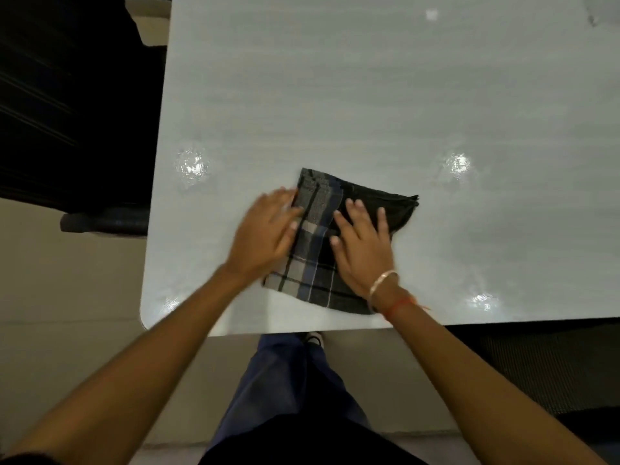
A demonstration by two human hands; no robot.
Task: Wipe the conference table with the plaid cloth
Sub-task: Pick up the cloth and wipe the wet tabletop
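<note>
A folded plaid cloth (pixel 320 209), grey, blue and black, lies flat on the pale conference table (pixel 369 95) near its front edge. My left hand (pixel 265 233) rests flat over the cloth's left edge, fingers spread, partly on the table. On the cloth's right half my right hand (pixel 364 245) presses palm down with its fingers apart; a bracelet and a red thread circle that wrist. Neither hand grips the cloth. Both hands hide part of the cloth.
The table's left edge and rounded front-left corner (pixel 146 317) are close to the cloth. A dark chair (pixel 100 219) stands left of the table. Ceiling lights glare on the glossy top (pixel 191 166). My legs (pixel 288 380) are below the front edge.
</note>
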